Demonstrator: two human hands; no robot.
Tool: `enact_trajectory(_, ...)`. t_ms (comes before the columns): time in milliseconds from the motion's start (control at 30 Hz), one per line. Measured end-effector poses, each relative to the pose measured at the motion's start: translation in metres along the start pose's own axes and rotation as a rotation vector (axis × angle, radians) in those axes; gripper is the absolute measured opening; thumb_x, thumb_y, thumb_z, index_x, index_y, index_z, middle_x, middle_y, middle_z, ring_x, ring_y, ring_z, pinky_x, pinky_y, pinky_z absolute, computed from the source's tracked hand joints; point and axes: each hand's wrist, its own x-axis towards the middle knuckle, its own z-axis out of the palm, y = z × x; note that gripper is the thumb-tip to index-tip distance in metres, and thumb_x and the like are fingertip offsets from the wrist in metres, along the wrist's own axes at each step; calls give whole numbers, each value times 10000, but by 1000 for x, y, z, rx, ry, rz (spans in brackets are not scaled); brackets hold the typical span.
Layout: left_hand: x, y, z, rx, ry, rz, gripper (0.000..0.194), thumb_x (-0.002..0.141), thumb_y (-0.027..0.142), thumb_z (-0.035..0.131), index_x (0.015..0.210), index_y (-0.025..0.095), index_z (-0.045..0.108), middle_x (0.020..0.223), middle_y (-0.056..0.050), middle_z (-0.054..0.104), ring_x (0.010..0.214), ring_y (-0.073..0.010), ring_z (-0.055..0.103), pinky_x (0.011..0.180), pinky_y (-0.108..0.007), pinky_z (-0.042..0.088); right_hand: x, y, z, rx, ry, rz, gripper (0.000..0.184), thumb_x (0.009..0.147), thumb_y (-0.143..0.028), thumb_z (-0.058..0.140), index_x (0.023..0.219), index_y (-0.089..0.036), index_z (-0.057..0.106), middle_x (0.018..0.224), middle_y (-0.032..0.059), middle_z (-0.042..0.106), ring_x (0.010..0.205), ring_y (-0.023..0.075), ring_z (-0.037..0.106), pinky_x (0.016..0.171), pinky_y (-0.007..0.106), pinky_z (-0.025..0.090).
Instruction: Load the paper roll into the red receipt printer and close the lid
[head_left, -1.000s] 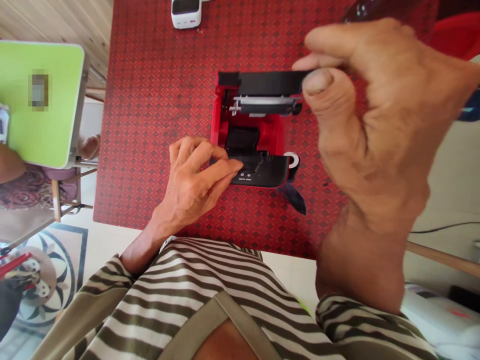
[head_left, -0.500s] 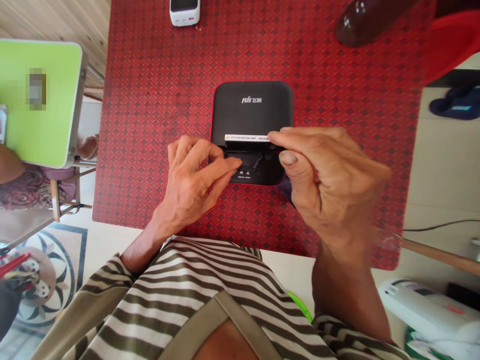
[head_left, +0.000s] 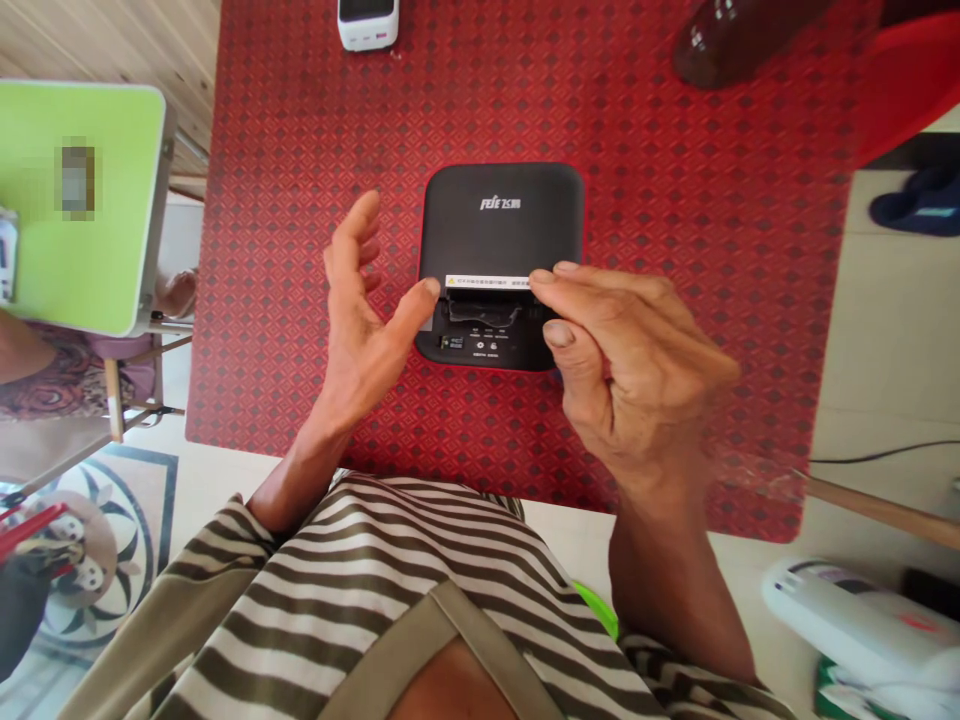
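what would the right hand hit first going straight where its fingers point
Likely the white label strip on the black device; the fingertips overlap its end, though depth is unclear.

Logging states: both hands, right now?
Left hand: open beside the lid, holding nothing.
Right hand: at the lid's near right corner; whether it grips can't be told.

"What do we have under our hands?"

"A black printer (head_left: 502,235) with a red rim, flat on the red table (head_left: 300,200). Our left hand (head_left: 360,330) is spread, its thumb at the printer's left edge; we can't tell whether it touches."

"And our right hand (head_left: 637,370)?"

"Its forefinger rests at the right end of the white label (head_left: 487,282), the thumb apart below. Something dark and crinkled (head_left: 484,316) shows in the gap under that label."

"Beyond, we see a dark bottle (head_left: 709,50) at the upper right."
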Motion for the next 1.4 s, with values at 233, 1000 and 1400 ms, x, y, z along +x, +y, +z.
enact_trajectory(233,-2,-44,17,-19,-130,-174,659,1309,522,791,1898,516,495,1852,-115,751,1658,-350,804,1215,-506,763,-8,5,9,-16,33,16,469,1330,-359,536,1657,-394,870,1532,101,961,1518,434,885,1315,731,714)
enact_trajectory(1000,-16,-9,5,-706,-101,-346,645,1098,710,1001,1649,426,823,1748,-57,842,1674,-450,785,1399,-628,679,-29,15,43,12,469,-92,466,1303,-363,692,1733,-237,821,1511,123,963,1382,326,954,1174,495,808)
enact_trajectory(1400,-21,9,-1,-622,-96,-312,545,1109,702,1005,1592,479,887,1630,4,929,1542,-454,848,1341,-699,713,-51,-20,61,303,628,388,415,1224,-578,855,1489,-287,984,1301,89,1020,1156,306,1023,945,381,859)
